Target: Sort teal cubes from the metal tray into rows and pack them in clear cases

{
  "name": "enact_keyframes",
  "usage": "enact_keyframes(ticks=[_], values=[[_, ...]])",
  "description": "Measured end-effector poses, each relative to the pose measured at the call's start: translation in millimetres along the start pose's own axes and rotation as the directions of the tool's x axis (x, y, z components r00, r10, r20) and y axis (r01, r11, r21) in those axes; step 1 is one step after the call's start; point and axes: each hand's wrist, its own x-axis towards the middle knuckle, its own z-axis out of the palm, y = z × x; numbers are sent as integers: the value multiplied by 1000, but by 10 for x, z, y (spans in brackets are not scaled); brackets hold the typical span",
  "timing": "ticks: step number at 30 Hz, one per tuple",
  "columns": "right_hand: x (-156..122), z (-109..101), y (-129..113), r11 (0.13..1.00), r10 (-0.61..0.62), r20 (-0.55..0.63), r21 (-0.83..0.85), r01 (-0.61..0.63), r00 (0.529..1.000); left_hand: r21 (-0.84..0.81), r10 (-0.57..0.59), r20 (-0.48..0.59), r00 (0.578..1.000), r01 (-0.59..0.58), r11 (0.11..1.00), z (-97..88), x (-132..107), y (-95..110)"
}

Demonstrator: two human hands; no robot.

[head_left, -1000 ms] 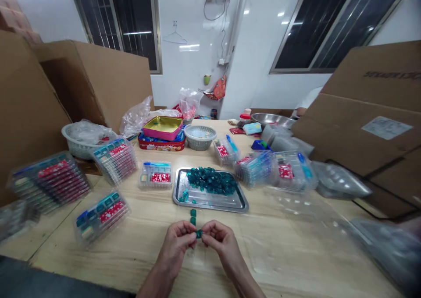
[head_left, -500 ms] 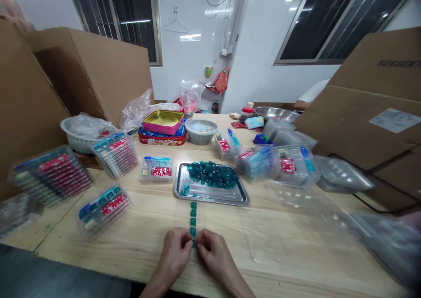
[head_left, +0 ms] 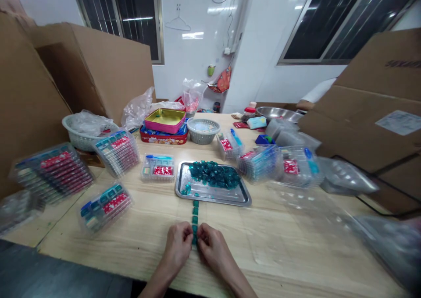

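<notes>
On the left of the table (head_left: 279,254) leans a stack of clear cases (head_left: 70,182), overlapped, I'd guess, to save room; red packets with white specks show inside. Behind it, a white basket (head_left: 77,141) holds crumpled clear plastic. Nearer me lies a lone case (head_left: 113,215) with teal pieces and another red packet. Further along, a pink tin (head_left: 162,126), gold inside, sits on a red tin (head_left: 162,139).

Then come the hands. The left hand (head_left: 177,243) has its fingers pinched narrow beside the near end of a row of teal pieces (head_left: 195,220); the right hand (head_left: 213,247) mirrors it opposite, perhaps to steady that end from both sides. Whether either grips a piece, I can't tell. The row runs up to a metal tray (head_left: 217,196), probably kept close for easy reach, with a heap of teal pieces (head_left: 215,175) in it. Rightmost, more clear cases (head_left: 258,164) stand with red packets inside.
</notes>
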Motion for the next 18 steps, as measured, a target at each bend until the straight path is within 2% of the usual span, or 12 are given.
enact_keyframes(ticks=[5, 10, 14, 16, 18], values=[[-36, -35, -31, 987, -26, -1, -158, 26, 1000, 100, 179, 58, 982, -184, 978, -29, -89, -31], [-65, -49, -10, 991, -124, 14, -55, 125, 992, 86, 205, 97, 974, -213, 973, -61, -68, -100], [-90, -23, -4, 979, -176, 26, -104, 178, 984, 93, 215, 80, 973, -222, 971, -48, -98, -112], [-90, -30, -12, 977, -174, 48, -119, 179, 984, 131, 262, 81, 962, -270, 954, -30, -140, -150], [-62, -73, -14, 980, -160, 68, -106, 166, 985, 221, 346, 101, 933, -360, 906, -10, -175, -254]])
